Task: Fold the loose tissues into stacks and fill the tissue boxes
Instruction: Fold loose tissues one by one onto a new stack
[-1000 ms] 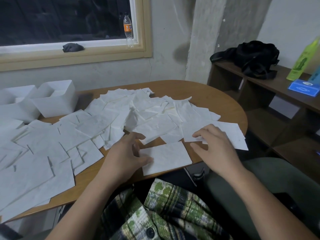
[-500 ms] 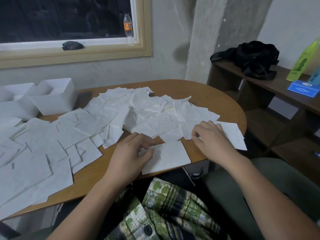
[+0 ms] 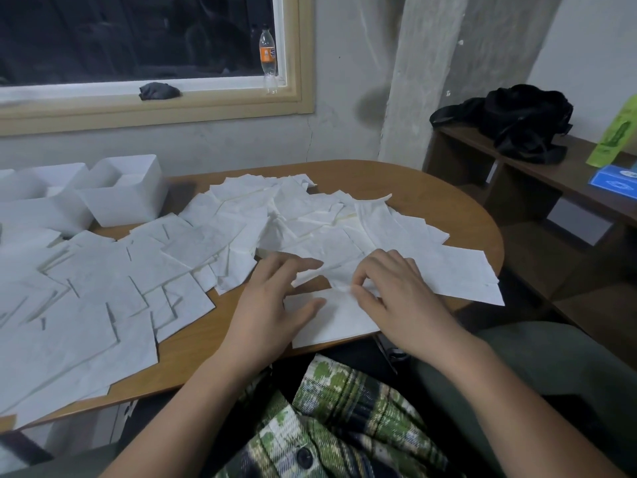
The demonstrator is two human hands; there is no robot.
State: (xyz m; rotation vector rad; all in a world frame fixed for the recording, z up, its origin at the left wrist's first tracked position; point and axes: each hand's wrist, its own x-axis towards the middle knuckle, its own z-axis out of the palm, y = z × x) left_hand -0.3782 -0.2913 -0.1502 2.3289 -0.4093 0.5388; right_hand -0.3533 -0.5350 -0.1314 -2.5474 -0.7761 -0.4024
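Two hands work at the near edge of the table (image 3: 431, 191). We record the left hand (image 3: 275, 298) resting open-fingered on a folded tissue (image 3: 331, 322); the right hand (image 3: 396, 298) pinches a sheet (image 3: 345, 288) in a narrow grip just beyond it. Many loose tissues (image 3: 206, 243) cover the table; white tissue boxes (image 3: 124, 198) stand far left. Windowsill bottle (image 3: 268, 60): orange label (writing unreadable).
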